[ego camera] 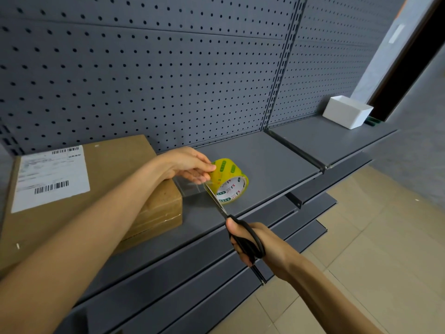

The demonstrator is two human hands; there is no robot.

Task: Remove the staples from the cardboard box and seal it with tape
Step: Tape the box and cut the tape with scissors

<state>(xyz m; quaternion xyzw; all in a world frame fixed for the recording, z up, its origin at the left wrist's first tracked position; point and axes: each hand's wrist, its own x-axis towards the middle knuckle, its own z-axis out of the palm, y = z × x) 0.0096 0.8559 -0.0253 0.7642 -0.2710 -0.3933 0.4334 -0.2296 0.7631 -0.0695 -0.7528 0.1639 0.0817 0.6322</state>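
A brown cardboard box (115, 172) with a white shipping label (50, 174) lies on the grey shelf (265, 165) at the left. My left hand (190, 165) grips a yellow tape roll (231, 182) just right of the box. A clear strip of tape (190, 186) stretches from the roll to the box's right end. My right hand (250, 242) holds black-handled scissors (240, 235), whose blades reach up to the strip beside the roll. One small staple (17, 245) shows on the box near its left front.
A white open bin (346, 112) stands on the neighbouring shelf at the back right. Grey pegboard (168, 68) backs the shelves. Lower shelf edges step out below, and beige floor tiles (361, 261) lie to the right.
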